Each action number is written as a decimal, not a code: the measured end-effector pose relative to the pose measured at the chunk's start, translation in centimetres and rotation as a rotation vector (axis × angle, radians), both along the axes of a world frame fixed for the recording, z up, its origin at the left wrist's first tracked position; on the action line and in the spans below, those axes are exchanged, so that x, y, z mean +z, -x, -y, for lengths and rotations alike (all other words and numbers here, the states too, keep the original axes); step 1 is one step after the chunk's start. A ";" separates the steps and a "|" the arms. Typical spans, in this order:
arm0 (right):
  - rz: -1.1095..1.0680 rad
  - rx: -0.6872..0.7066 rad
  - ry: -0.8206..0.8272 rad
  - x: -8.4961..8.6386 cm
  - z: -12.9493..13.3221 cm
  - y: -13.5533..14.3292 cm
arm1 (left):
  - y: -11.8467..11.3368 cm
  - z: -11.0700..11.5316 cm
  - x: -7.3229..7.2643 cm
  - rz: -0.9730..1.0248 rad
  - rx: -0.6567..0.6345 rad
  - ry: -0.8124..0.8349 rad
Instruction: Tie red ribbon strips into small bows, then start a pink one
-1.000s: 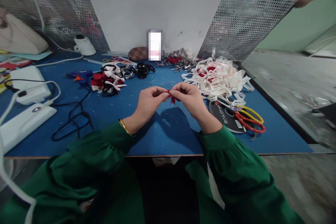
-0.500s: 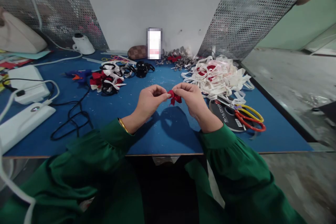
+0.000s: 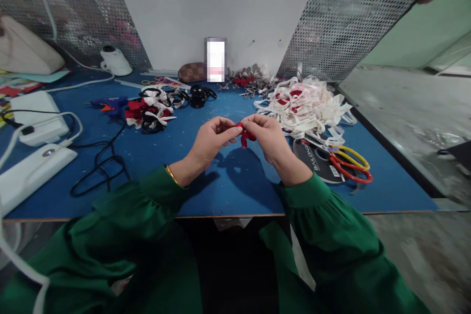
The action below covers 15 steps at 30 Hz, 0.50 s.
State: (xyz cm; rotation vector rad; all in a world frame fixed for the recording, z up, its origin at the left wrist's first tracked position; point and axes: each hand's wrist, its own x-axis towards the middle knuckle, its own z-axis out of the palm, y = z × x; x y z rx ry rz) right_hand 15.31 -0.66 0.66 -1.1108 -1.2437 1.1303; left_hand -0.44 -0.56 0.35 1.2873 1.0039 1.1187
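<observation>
A small red ribbon bow is held above the blue tabletop, between my two hands. My left hand pinches its left side with thumb and forefinger. On the other side my right hand grips it the same way, its fingers covering part of the ribbon. One red tail hangs below the fingertips. To the right lies a heap of white ribbons with some red among them. Scissors with red and yellow handles rest on a black round card.
Bows with black hair ties lie at the left, beside a blue glue gun and its black cord. White power strips occupy the left edge. A phone leans on the back panel near a checked pouch and metal clips.
The red bow has turned slightly between my fingers, and its tail now hangs more plainly downward. My left fingertips have shifted a little to the right over it.
</observation>
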 end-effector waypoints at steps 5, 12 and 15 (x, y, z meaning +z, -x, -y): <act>0.058 0.025 -0.025 -0.3 0.0 0.1 | 0.0 0.0 -0.4 -0.017 -0.016 0.008; -0.022 -0.014 -0.020 -0.7 -0.3 0.3 | 0.0 -0.1 -0.8 0.067 -0.061 0.173; -0.068 0.012 -0.007 -0.5 -0.2 0.3 | 0.0 -0.1 -0.7 0.115 -0.055 0.184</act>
